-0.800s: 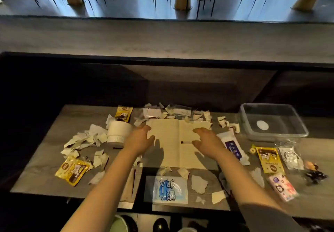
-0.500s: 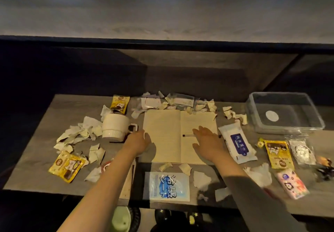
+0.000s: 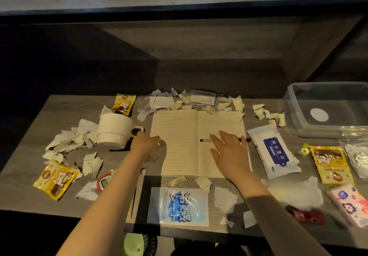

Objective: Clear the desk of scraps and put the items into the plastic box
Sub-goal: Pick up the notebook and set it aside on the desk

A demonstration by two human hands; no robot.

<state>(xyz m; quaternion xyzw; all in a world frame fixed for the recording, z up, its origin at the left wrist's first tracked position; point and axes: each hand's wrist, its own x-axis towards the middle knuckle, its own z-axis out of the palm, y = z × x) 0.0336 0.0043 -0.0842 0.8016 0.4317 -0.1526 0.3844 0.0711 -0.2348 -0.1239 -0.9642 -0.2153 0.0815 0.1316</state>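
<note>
An open lined notebook (image 3: 179, 142) lies at the desk's middle, with a black pen (image 3: 206, 140) across its right page. My right hand (image 3: 229, 152) rests flat on that page, fingers spread, covering part of the pen. At the notebook's left edge is my left hand (image 3: 144, 144), beside the handle of a white mug (image 3: 114, 130); its fingers are curled and I cannot tell if they grip the page edge. The clear plastic box (image 3: 292, 104) stands at the far right. Torn paper scraps (image 3: 65, 142) lie scattered left, behind and in front of the notebook.
A wet-wipe pack (image 3: 273, 152) lies right of the notebook. Yellow snack packets (image 3: 54, 179) (image 3: 331, 164) (image 3: 123, 103), a blue-and-white pouch (image 3: 180, 206), a red packet (image 3: 306, 216) and a floral tissue pack (image 3: 351, 206) lie around. A dark raised wall backs the desk (image 3: 23, 176).
Both hands slid toward me along the notebook, from its far edge to mid-page. The view tilted down and nearer to the desk.
</note>
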